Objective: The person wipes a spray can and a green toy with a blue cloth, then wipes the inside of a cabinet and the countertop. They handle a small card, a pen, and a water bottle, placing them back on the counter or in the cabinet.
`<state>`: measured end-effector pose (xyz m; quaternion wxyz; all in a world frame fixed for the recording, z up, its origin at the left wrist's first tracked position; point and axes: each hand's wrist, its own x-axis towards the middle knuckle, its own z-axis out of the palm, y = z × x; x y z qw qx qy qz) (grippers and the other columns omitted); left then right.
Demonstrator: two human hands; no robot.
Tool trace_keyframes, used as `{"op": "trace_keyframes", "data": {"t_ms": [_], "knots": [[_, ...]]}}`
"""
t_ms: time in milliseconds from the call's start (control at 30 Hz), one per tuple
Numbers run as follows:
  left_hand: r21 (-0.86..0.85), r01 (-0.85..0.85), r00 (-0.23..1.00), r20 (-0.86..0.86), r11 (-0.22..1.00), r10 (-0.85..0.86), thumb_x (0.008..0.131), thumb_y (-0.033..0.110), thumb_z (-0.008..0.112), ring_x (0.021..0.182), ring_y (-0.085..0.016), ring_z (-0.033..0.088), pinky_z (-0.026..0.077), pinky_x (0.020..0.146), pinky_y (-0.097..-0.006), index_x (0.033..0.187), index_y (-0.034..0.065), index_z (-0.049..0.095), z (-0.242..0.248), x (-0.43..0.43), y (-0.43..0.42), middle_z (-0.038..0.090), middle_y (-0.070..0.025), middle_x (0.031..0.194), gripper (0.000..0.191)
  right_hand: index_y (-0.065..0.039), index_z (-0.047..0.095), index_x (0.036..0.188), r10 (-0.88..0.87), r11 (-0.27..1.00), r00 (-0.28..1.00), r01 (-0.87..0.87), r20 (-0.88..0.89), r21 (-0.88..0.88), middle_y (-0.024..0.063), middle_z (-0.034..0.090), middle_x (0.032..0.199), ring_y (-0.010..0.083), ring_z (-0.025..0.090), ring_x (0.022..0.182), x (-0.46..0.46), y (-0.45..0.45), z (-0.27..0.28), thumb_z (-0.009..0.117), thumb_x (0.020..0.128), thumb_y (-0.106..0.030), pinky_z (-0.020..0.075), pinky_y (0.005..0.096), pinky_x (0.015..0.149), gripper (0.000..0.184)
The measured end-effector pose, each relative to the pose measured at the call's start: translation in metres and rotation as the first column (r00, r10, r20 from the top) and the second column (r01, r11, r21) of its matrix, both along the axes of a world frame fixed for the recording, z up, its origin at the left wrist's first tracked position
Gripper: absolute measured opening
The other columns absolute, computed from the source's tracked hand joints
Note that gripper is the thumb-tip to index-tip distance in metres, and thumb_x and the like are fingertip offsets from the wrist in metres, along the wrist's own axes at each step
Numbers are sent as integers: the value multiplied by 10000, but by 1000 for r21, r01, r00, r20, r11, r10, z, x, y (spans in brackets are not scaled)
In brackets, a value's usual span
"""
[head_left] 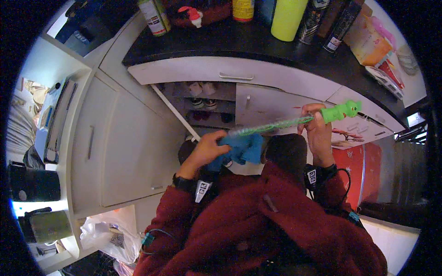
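A long, slim clear plastic tube (272, 127) with green inside and a bright green animal-shaped cap (340, 111) slants across the view, blurred along its length. My right hand (316, 129) grips it just below the cap. At the tube's other end is my left hand (210, 146), its thumb and fingers around that end, partly blurred. Below the tube a blue cloth or bag (247, 148) lies near my knees; what it is exactly, I cannot tell.
An open cabinet with shoes on its shelves (210, 107) stands before me, its door ajar. Bottles and spray cans line the dark countertop (221, 43). A white cabinet (131, 148) is at left, above a plastic bag (110, 234). A red box (352, 172) stands at right.
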<state>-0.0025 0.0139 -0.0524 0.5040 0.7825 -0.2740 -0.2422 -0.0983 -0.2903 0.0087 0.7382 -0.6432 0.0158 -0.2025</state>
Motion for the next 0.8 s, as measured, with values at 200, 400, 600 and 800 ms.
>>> {"op": "trace_keyframes", "data": {"t_ms": [200, 400, 600, 800], "knots": [[-296, -304, 916, 172, 905, 364, 742, 156, 715, 1057, -251, 546, 443, 895, -349, 1079, 2, 551, 34, -21, -4, 540, -146, 1126, 405, -34, 504, 1035, -30, 984, 999, 22, -42, -175, 117, 522, 1068, 206, 595, 776, 3, 24, -14, 544, 915, -155, 523, 333, 638, 175], [-248, 103, 727, 680, 963, 98, 673, 166, 730, 1141, -404, 490, 418, 972, -429, 1112, -2, 480, 32, -25, -47, 499, -211, 1221, 532, -47, 534, 1025, 80, 936, 995, -95, -58, -339, 105, 562, 1062, 196, 609, 868, -2, 58, -35, 596, 883, -154, 518, 313, 749, 188], [-133, 99, 913, 407, 986, -37, 682, 175, 717, 1138, -410, 483, 421, 957, -418, 1115, -5, 478, 3, -20, -17, 502, -220, 1218, 526, -60, 508, 995, 25, 1000, 998, -25, -59, 6, 67, 498, 989, 173, 557, 789, -21, 2, 10, 454, 953, -209, 531, 320, 615, 164], [-272, 196, 642, 762, 942, 86, 666, 165, 753, 1167, -402, 461, 427, 945, -400, 1040, 12, 485, 19, -27, -30, 488, -207, 1232, 485, -41, 498, 984, 93, 985, 995, -86, 43, -153, 101, 551, 872, 207, 597, 649, -16, 23, 13, 529, 935, -208, 520, 344, 564, 177]]}}
